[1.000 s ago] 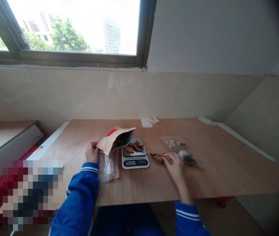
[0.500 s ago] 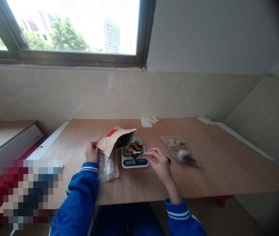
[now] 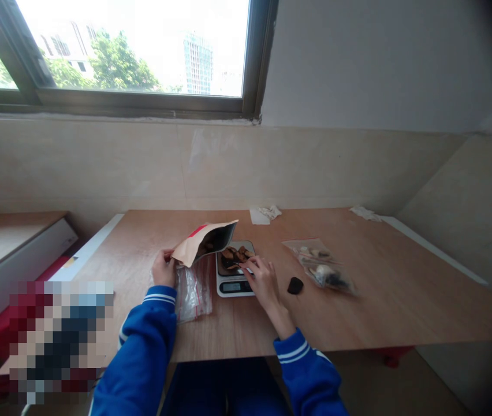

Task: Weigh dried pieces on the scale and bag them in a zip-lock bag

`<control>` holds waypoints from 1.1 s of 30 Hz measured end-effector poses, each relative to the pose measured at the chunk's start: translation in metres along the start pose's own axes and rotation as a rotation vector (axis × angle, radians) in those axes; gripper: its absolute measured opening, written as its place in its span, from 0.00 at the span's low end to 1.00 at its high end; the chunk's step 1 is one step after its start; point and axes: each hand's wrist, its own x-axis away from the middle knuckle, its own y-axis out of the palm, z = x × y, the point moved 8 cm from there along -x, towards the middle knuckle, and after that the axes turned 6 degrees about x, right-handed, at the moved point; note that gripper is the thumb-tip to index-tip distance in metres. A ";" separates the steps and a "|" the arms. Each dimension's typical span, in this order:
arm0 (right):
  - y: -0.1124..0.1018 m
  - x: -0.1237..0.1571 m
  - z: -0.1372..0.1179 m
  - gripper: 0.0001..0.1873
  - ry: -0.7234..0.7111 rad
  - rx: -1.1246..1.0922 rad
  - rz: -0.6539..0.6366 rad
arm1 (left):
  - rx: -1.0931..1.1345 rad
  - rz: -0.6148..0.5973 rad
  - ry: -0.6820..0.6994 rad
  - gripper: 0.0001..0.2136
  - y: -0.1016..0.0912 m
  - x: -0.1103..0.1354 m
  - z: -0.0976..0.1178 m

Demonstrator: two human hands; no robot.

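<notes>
My left hand (image 3: 164, 268) is closed on the lower end of a kraft paper pouch (image 3: 194, 241), which lies tilted with its dark, open mouth facing right. Brown pieces show inside it. Below the mouth stands a white digital kitchen scale (image 3: 219, 288), its pan bearing a pile of brown and dark dried slices (image 3: 241, 253). My right hand (image 3: 265, 283) reaches over the scale's right side, fingertips pinched on a dark dried slice (image 3: 231, 263) at the pile's near edge. The fingers partly hide the pan and display.
Clear zip bags (image 3: 194, 297) lie left of the scale. To its right are a dark flat piece (image 3: 295, 285) and filled zip bags (image 3: 326, 271). Crumpled tissue (image 3: 269, 212) and another white scrap (image 3: 365, 214) lie at the wooden table's (image 3: 393, 300) back edge, by the wall.
My right hand has moved left and up to the pile, bringing the slice onto the pan. The dark piece on the table is uncovered. My left hand has tipped the pouch slightly.
</notes>
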 end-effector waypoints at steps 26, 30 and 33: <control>-0.025 0.058 0.067 0.15 0.334 -0.016 0.143 | -0.060 0.126 0.045 0.18 -0.009 0.001 0.008; -0.026 0.072 0.079 0.14 0.363 -0.004 0.157 | -0.050 0.229 0.197 0.18 -0.019 0.008 0.030; -0.023 0.077 0.083 0.13 0.372 0.009 0.157 | -0.072 0.315 0.306 0.15 -0.028 0.016 0.047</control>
